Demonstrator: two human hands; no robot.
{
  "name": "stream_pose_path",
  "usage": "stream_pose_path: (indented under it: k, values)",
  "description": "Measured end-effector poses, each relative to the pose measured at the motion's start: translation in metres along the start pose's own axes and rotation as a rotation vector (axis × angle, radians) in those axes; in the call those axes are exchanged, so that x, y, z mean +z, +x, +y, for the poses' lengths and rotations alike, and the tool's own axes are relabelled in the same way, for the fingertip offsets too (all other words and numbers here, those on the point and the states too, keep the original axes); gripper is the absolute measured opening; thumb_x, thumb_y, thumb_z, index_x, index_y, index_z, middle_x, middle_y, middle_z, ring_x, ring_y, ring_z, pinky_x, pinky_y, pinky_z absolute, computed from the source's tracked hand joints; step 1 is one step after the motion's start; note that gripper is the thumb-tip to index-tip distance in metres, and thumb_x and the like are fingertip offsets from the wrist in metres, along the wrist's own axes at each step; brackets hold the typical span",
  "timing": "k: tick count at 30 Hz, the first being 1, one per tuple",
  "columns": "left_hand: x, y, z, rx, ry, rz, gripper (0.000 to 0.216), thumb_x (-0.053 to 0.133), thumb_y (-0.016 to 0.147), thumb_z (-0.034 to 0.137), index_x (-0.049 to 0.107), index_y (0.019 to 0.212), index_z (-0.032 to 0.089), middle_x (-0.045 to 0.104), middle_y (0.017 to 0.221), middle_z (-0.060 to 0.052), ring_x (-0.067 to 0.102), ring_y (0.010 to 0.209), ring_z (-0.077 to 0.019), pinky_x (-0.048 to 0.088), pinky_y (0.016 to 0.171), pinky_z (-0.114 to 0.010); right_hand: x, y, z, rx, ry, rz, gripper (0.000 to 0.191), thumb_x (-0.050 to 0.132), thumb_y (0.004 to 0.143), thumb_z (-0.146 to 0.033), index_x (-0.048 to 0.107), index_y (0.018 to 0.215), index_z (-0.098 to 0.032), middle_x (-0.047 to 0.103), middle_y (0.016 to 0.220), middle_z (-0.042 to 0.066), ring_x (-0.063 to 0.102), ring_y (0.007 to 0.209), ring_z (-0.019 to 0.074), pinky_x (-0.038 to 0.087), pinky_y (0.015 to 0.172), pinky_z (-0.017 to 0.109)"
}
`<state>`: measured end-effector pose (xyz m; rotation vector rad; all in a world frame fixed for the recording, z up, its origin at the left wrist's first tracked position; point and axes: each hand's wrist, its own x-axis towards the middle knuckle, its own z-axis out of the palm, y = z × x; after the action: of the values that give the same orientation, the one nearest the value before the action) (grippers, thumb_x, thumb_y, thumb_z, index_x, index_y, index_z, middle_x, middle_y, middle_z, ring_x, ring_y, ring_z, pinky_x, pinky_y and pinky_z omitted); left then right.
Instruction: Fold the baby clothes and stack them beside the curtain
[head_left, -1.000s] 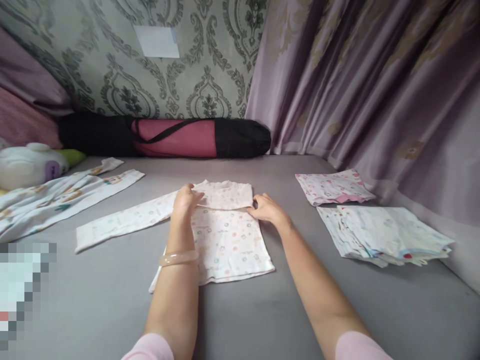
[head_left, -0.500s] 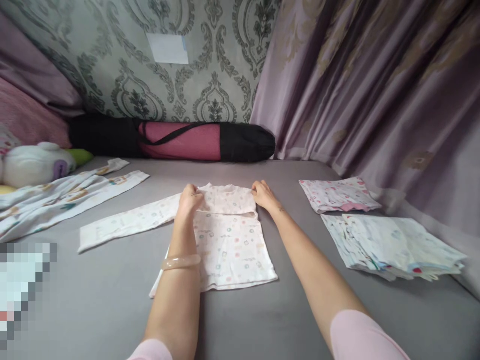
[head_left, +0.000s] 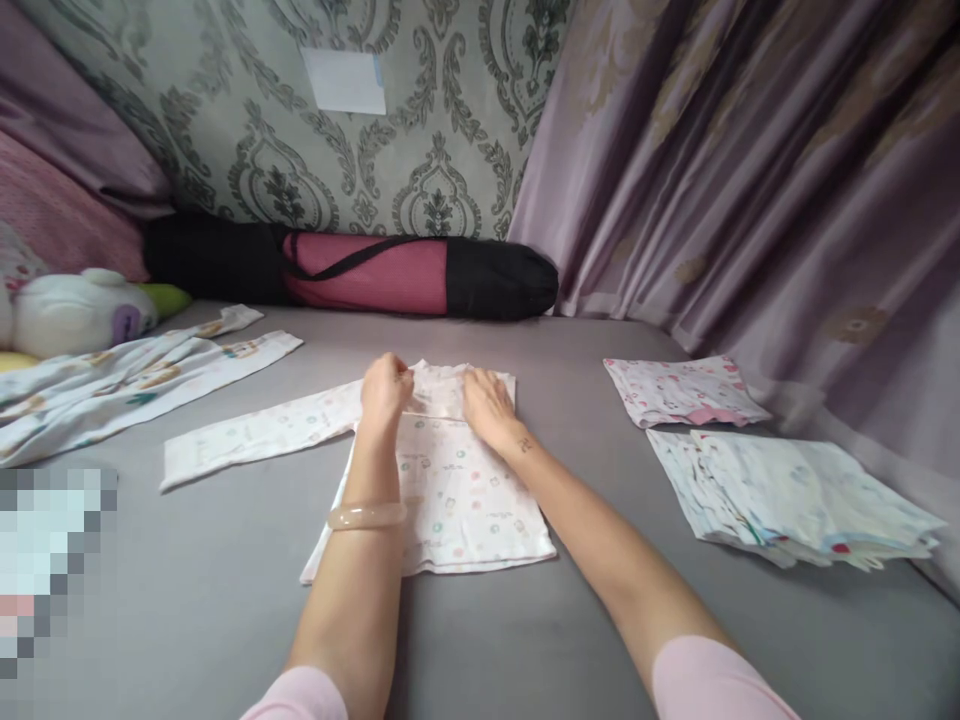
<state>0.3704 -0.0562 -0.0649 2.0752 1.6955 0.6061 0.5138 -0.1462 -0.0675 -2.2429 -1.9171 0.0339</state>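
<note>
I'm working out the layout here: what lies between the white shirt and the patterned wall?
In the head view, grey sheet and then the long black-and-pink bag lie between the white shirt and the patterned wall.

The small shirt (head_left: 465,500) is thin, matt cloth; the grey sheet (head_left: 585,640) is smooth, matt fabric. The purple curtain (head_left: 637,190) has a satiny sheen; the stuffed toy (head_left: 60,315) looks plush, the bangle (head_left: 367,516) smooth and glossy.
</note>
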Motion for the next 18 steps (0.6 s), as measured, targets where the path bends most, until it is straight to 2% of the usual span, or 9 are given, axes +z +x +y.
stream_pose_path:
  k: [2,4,6,9,14,18]
  values:
    - [0.008,0.001,0.003,0.104,-0.060,-0.194,0.023,0.051,0.086,0.020,0.069,0.098,0.015,0.072,0.096,-0.010,0.067,0.093,-0.0230,0.050,0.083,-0.031,0.010,-0.005,-0.017,-0.062,0.071,-0.044,0.043,0.029,0.100,-0.019,0.054,0.133,-0.009,0.053,0.141,0.017,0.045,0.130,0.0257,0.032,0.110,0.037]
    - [0.018,0.002,0.005,0.132,-0.043,-0.291,0.024,0.052,0.084,0.018,0.070,0.099,0.016,0.072,0.092,-0.008,0.067,0.089,-0.0204,0.049,0.081,-0.028,0.019,-0.010,-0.027,-0.050,0.111,-0.100,0.051,0.029,0.102,-0.031,0.043,0.145,-0.007,0.037,0.156,0.017,0.029,0.144,0.0279,0.021,0.117,0.044]
    - [0.026,0.001,0.005,0.106,-0.001,-0.295,0.024,0.054,0.084,0.019,0.071,0.101,0.016,0.072,0.096,-0.010,0.066,0.093,-0.0225,0.049,0.084,-0.030,0.026,-0.015,-0.029,-0.010,0.132,-0.162,0.060,0.027,0.102,-0.040,0.029,0.154,-0.009,0.020,0.164,0.015,0.012,0.151,0.0310,0.009,0.119,0.055]
    - [0.032,-0.001,0.006,0.054,0.040,-0.256,0.028,0.057,0.085,0.030,0.069,0.106,0.016,0.068,0.106,-0.015,0.063,0.105,-0.0272,0.047,0.092,-0.035,0.029,-0.020,-0.023,0.090,0.135,-0.189,0.066,0.023,0.102,-0.048,0.021,0.158,-0.013,0.009,0.166,0.015,0.003,0.152,0.0345,0.000,0.116,0.063]
    - [0.031,-0.009,0.011,-0.026,0.119,-0.206,0.045,0.064,0.082,0.047,0.063,0.116,0.018,0.057,0.122,-0.016,0.055,0.119,-0.0307,0.042,0.100,-0.036,0.025,-0.021,-0.004,0.275,0.058,-0.153,0.074,0.023,0.101,-0.050,0.019,0.156,0.000,0.009,0.164,0.023,0.003,0.152,0.0342,0.001,0.119,0.054]
    - [0.029,-0.012,0.014,-0.031,0.185,-0.187,0.057,0.066,0.080,0.055,0.060,0.121,0.015,0.051,0.129,-0.020,0.046,0.127,-0.0373,0.037,0.105,-0.041,0.023,-0.021,0.011,0.285,0.029,-0.155,0.072,0.024,0.100,-0.042,0.019,0.154,0.005,0.011,0.164,0.021,0.007,0.152,0.0309,0.007,0.121,0.046]
